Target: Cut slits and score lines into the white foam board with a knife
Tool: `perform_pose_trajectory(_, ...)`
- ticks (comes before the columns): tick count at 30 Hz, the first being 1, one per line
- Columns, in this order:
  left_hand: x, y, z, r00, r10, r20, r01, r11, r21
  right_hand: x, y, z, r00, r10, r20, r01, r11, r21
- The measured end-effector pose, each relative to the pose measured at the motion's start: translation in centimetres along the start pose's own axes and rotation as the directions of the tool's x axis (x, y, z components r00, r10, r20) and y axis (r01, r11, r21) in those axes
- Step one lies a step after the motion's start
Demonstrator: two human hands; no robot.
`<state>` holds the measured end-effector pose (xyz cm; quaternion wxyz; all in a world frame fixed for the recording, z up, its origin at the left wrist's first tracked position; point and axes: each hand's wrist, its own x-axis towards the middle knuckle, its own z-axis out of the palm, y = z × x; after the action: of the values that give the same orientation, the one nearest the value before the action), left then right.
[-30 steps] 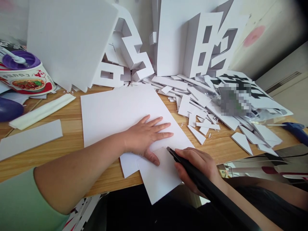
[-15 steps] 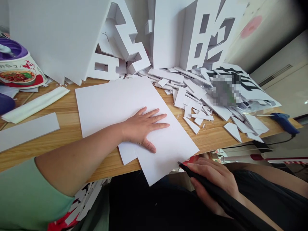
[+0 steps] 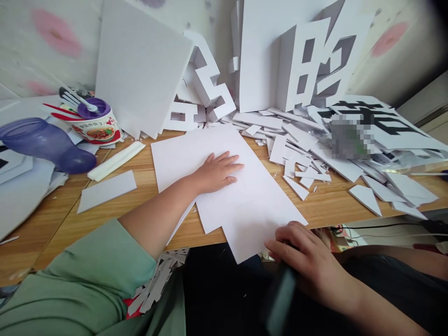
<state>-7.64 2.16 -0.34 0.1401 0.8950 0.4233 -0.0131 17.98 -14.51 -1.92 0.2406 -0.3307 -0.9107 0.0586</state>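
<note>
My left hand [image 3: 220, 173] lies flat on a sheet of white foam board [image 3: 252, 200], its fingers spread. The board has a stepped notch on its near left side, and one corner overhangs the table's front edge. My right hand [image 3: 303, 247] is at the board's near right corner, fingers curled round a black utility knife [image 3: 280, 298]. The knife hangs downward and is smeared by motion; its blade cannot be made out. Some fingertips of this hand rest at or just over the board's edge.
White offcuts [image 3: 304, 140] are heaped at the right on the wooden table [image 3: 105, 205]. Cut-out foam-board characters [image 3: 308, 60] stand behind. A paper food tub [image 3: 101, 128], a purple vessel [image 3: 45, 142], a white roll [image 3: 117, 161] and a foam strip [image 3: 107, 190] lie left.
My right hand has turned, and the knife has swung from pointing at the board to hanging down. My left hand stays flat on the board. The view has shifted left.
</note>
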Motion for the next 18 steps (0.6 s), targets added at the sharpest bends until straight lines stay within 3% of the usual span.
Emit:
perform_pose_trajectory(7,-0.2,0.2,0.0,0.999,0.028,0.032,-0.029,0.999,0.019,3.8,-0.6,1.1,0.987,-0.144,0.064,0.155,0.962,-0.225)
perform_pose_trajectory(12,-0.4,0.3,-0.2,0.998,0.037,0.042,-0.038,0.999,0.020,3.0,0.2,0.5,0.980,-0.180,-0.080,0.161,0.965,-0.206)
perform_pose_trajectory(18,-0.8,0.9,-0.5,0.991,0.095,0.090,-0.096,0.995,0.011,2.7,2.3,-2.7,0.972,-0.100,-0.214,0.077,0.991,-0.112)
